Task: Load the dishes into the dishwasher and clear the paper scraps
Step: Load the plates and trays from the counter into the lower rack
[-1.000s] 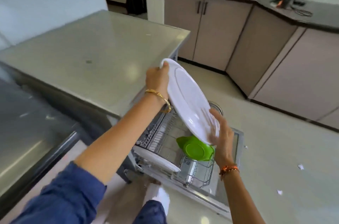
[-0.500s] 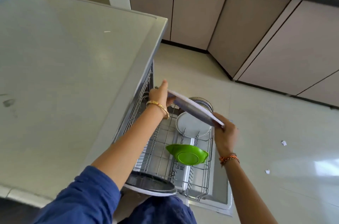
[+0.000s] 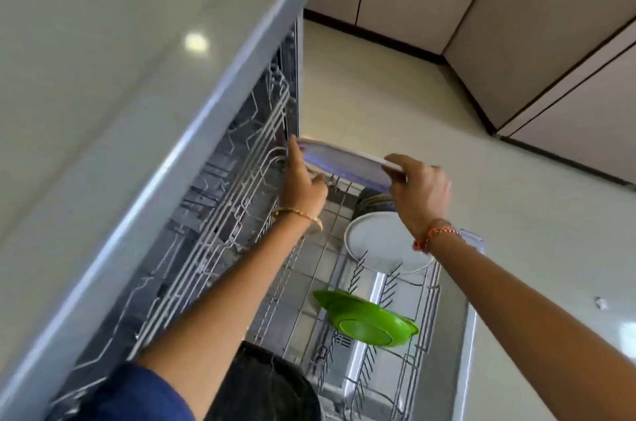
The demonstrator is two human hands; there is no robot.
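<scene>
Overhead: grey countertop, pale floor, cabinets, seemingly glossy.

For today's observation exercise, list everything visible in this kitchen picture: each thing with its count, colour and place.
Large round white plate: one, white, held nearly flat over the rack.
Round white plate: one, white, in the lower rack's far end.
Green plastic bowl: one, green, upside down in the rack.
Wire dishwasher rack: one, grey, pulled out.
Countertop: one, pale grey, left.
Paper scrap: one, white, floor right.
Cabinets: beige, background.
Left hand: grips plate's far-left edge.
Right hand: grips plate's right edge.
</scene>
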